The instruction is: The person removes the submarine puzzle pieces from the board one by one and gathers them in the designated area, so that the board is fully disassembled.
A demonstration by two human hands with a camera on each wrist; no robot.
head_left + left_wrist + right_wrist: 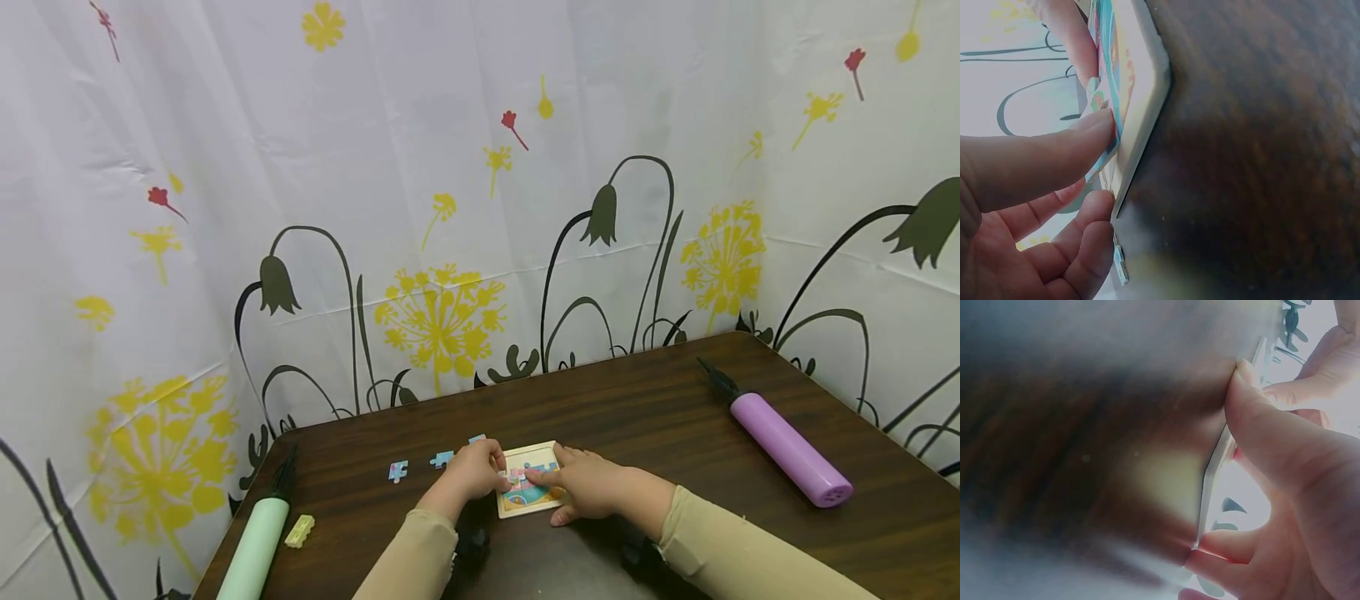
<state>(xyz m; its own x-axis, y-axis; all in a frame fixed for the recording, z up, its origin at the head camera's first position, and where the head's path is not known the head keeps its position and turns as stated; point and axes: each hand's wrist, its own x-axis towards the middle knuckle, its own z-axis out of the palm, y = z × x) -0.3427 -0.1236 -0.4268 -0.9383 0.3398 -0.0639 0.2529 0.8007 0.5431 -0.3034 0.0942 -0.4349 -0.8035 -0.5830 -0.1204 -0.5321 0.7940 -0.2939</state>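
Observation:
A small wooden puzzle tray [529, 509] lies on the table, partly filled with colourful jigsaw pieces. My left hand [471, 469] is at its left side, pinching a puzzle piece [1099, 166] between thumb and fingers; the piece tilts over the tray's edge. My right hand [594, 485] holds the tray from the right. Its thumb [1254, 415] is at the near edge, other fingers are at the far right side, and the index finger reaches onto the pieces inside. Loose blue jigsaw pieces lie to the left: one piece [398, 472], another [442, 459], and a third [477, 438] partly behind my left hand.
On the dark wooden table [622, 408], a green hand pump [255, 546] and a yellow toy block [300, 531] lie at left. A purple hand pump [791, 450] lies at right. A flower-patterned curtain [465, 208] hangs behind the table.

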